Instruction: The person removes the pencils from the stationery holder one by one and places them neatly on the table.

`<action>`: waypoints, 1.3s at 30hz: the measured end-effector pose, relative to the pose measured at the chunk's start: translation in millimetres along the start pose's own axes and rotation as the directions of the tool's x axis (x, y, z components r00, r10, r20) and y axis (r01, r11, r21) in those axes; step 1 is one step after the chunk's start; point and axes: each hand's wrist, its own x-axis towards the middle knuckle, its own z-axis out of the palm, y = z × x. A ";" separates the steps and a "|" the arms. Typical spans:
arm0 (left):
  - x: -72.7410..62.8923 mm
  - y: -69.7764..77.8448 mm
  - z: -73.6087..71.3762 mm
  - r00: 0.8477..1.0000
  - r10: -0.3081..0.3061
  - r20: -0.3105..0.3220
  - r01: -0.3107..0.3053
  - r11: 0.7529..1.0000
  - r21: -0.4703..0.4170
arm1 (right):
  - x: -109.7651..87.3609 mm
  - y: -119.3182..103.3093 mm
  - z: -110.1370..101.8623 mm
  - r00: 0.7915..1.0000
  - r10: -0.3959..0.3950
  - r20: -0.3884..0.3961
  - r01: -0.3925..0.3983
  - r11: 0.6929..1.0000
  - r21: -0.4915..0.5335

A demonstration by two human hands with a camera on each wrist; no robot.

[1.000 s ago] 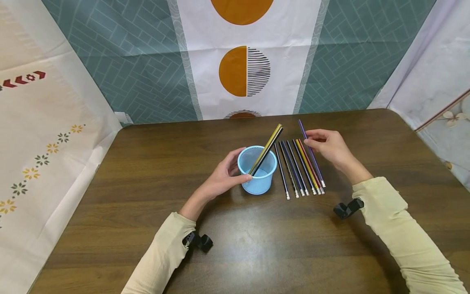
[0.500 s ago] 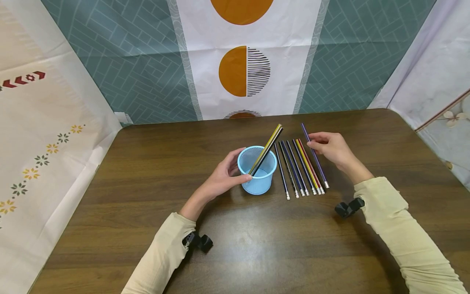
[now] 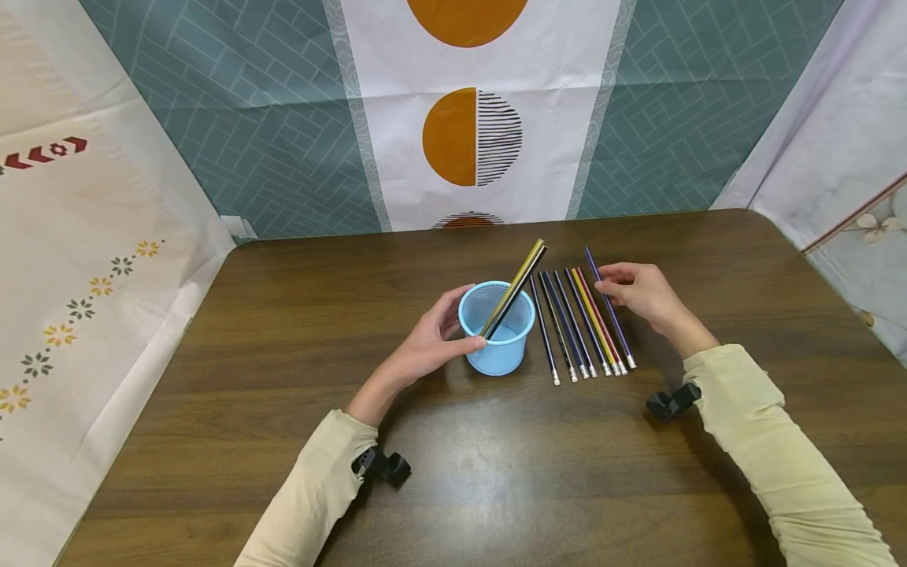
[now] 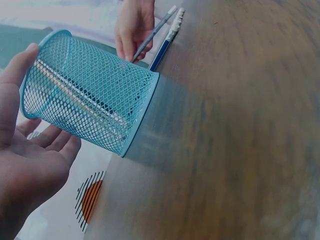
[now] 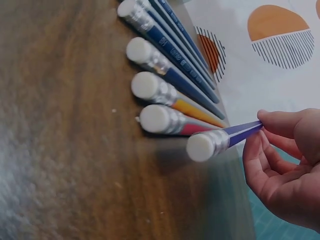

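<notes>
My left hand point(image 3: 428, 342) holds a light blue mesh pencil cup point(image 3: 496, 361), thumb at its rim and fingers round the far side. Several pencils point(image 3: 515, 287) lean in the cup, slanting up to the right; the mesh shows them in the left wrist view. A purple pencil point(image 5: 240, 136) with a white eraser is pinched between the thumb and fingers of my right hand point(image 3: 641, 291). Its eraser end points toward me, at the right end of a row of pencils point(image 3: 594, 319) with dark, yellow and red barrels. These lie side by side, erasers toward me.
The brown wooden table point(image 3: 283, 378) reaches back to a patterned cloth wall point(image 3: 283, 142). Black wrist cameras sit on both cream sleeves point(image 3: 744, 425). The cup stands just left of the pencil row.
My right hand has drawn the purple pencil slightly toward me and to the right. The left hand and cup have stayed put.
</notes>
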 end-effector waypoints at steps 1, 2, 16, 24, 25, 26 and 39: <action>-0.1 0.2 0.1 1.000 -0.001 0.000 0.001 1.000 0.001 | 0.2 0.9 0.4 1.000 0.005 0.004 -0.005 1.000 0.003; -0.1 0.3 0.2 1.000 -0.002 0.001 0.002 1.000 0.002 | 0.4 1.8 0.7 1.000 0.008 0.007 -0.008 1.000 0.004; 1.0 1.9 1.0 1.000 -0.016 0.005 0.016 1.000 -0.001 | 1.3 8.6 -0.6 0.997 0.060 0.043 -0.059 0.998 -0.035; 0.7 2.0 0.6 1.000 -0.019 0.000 0.019 1.000 0.001 | 2.4 13.4 0.6 0.997 0.060 0.047 -0.057 0.997 -0.055; 0.5 2.2 0.6 1.000 -0.019 0.000 0.019 1.000 0.002 | 2.7 14.1 0.8 0.997 0.059 0.047 -0.056 0.997 -0.059; 0.3 2.5 0.6 1.000 -0.019 -0.001 0.019 1.000 0.002 | 2.8 14.6 1.1 0.997 0.058 0.047 -0.055 0.996 -0.063; -0.3 3.1 -0.1 1.000 -0.031 -0.007 0.031 1.000 0.005 | 2.1 11.7 6.8 0.998 0.055 0.035 -0.051 0.992 -0.120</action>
